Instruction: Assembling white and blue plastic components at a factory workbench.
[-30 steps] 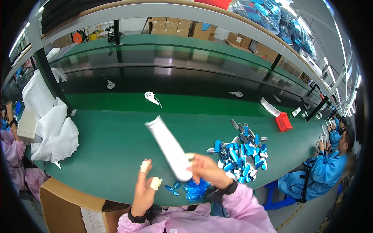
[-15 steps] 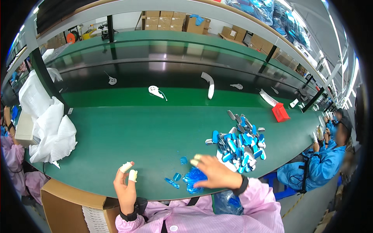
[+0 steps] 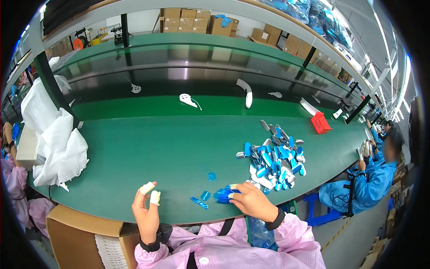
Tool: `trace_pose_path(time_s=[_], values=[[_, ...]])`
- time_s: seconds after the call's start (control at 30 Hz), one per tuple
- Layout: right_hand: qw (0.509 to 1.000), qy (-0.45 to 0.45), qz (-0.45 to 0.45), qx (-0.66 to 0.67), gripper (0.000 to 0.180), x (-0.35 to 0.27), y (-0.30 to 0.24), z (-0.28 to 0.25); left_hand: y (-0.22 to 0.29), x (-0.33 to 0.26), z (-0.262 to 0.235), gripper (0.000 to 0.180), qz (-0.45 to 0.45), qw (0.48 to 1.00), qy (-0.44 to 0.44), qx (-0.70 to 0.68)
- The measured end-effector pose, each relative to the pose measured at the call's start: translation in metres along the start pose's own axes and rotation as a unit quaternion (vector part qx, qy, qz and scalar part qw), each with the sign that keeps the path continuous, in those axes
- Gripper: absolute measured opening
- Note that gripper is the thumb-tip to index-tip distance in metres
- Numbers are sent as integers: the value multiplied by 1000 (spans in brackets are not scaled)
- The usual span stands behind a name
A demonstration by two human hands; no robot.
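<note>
My right hand (image 3: 254, 202) is closed on a crumpled clump of clear blue film (image 3: 222, 195) near the table's front edge. Pale finger covers wrap some of its fingertips. Over the table edge to the left, my left hand (image 3: 147, 214) holds nothing; its thumb and fingers are apart, two of them in pale covers. Between the hands lie loose blue film scraps (image 3: 199, 202), with another small blue piece (image 3: 212, 176) farther in. Beyond my right hand, several small oval parts (image 3: 273, 158), silver and blue-faced, are heaped on the green table (image 3: 148, 152).
White foam wrap (image 3: 58, 148) drapes a box at the left. An open carton (image 3: 80, 224) stands below the front edge. White parts (image 3: 188, 100) lie on the conveyor (image 3: 148, 107) behind; a red bin (image 3: 320, 123) sits at its edge. A co-worker in blue (image 3: 376, 175) sits at the right.
My right hand has closed its fingers round the blue film clump, which looks more bunched. The white conveyor parts have shifted right. My left hand has barely moved.
</note>
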State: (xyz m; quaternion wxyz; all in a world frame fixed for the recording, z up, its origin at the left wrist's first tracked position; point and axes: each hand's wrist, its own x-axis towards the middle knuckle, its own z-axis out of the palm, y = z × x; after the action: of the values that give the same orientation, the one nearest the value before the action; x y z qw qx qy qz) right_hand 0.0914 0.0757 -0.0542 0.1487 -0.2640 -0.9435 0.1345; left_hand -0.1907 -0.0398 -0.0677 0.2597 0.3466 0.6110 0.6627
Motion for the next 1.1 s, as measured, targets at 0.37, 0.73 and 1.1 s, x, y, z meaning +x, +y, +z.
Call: trace_pose_path(time_s=[0.37, 0.73, 1.1], values=[[963, 238, 126, 11, 19, 22, -59, 19, -5, 0, -10, 27, 30, 999, 5, -13], [983, 115, 113, -86, 24, 39, -86, 70, 3, -2, -16, 26, 5, 999, -7, -33], [951, 242, 194, 17, 18, 50, -20, 19, -1, -2, -21, 27, 19, 1000, -4, -17]])
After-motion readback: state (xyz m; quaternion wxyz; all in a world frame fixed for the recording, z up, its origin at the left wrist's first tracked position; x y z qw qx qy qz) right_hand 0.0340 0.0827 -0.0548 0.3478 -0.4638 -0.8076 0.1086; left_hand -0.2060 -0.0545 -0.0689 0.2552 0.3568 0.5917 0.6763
